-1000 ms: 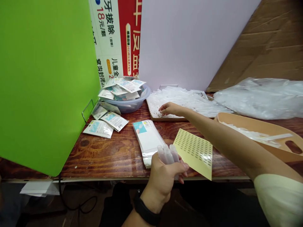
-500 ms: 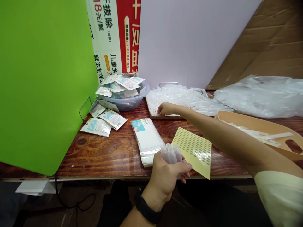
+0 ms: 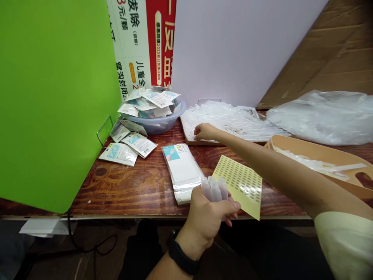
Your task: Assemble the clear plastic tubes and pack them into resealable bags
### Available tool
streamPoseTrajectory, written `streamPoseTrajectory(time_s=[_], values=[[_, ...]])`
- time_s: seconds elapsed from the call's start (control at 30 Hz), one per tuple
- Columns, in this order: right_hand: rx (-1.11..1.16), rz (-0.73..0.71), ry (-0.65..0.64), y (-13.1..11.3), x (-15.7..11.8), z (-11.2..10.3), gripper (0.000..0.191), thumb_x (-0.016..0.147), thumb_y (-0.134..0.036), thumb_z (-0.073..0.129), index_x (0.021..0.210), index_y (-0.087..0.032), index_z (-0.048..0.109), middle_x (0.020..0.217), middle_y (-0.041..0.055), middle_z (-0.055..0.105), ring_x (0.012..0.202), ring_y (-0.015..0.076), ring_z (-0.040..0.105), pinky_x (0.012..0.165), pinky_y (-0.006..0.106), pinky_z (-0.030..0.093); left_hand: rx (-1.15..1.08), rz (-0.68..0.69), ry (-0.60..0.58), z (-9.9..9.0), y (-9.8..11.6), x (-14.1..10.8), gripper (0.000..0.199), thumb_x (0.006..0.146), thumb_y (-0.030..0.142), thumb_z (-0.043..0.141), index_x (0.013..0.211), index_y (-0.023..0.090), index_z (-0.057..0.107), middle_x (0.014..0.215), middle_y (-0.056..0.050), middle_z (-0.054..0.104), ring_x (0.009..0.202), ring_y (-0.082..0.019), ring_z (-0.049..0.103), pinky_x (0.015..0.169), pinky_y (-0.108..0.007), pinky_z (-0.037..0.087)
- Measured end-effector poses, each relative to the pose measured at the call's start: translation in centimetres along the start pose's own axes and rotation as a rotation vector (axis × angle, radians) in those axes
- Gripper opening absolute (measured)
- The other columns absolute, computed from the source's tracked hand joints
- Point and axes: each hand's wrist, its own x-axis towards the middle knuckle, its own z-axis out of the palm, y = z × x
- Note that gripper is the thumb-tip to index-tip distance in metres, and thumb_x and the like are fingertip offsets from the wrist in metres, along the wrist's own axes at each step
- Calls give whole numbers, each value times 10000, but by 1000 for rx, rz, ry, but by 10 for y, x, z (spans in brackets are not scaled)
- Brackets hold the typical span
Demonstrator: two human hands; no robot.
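My left hand (image 3: pixel 204 217), with a black band at its wrist, is wrapped round several small translucent plastic tubes (image 3: pixel 215 190), their tops pointing up. It hovers over the table's front edge, beside a yellow sheet of small oval stickers (image 3: pixel 240 184) and a stack of clear-sleeved cards (image 3: pixel 185 167). Farther back, my right hand (image 3: pixel 205 132) reaches into the front left part of a shallow tray (image 3: pixel 221 143). Translucent plastic pieces (image 3: pixel 233 118) are heaped in this tray. The right fingers are bent down and pressed together; anything between them is hidden.
A blue bowl (image 3: pixel 157 126) piled with packaged cards (image 3: pixel 157 98) stands at the back left, more packets (image 3: pixel 118 154) in front. To the right are a tan basket (image 3: pixel 279 142) of white pieces and a clear plastic bag (image 3: pixel 323 116). A green panel (image 3: pixel 55 97) borders the left.
The view has shifted slightly. My left hand still holds the tubes and sits a little farther right in the picture. My right hand stays at the same spot in the tray.
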Motion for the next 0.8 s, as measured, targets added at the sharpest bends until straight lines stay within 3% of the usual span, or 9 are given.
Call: streamPoseTrajectory(time_s=[0.37,0.8], values=[[-182,-193,11,-5,7,4,272,767,-148,592,995,-174,738,1007,81,721,920,238,637,781,275,451,24,-2,-18,-1,0,0,175,562,224,690,612,118,560,551,8,519,467,-79,472,402,-188,326],[-306,-224,-42,-15,22,-2,251,717,-130,653,937,-201,752,953,88,720,868,243,647,752,291,461,8,-9,-11,0,1,0,234,556,258,733,613,127,548,520,17,513,460,-73,470,409,-183,331]])
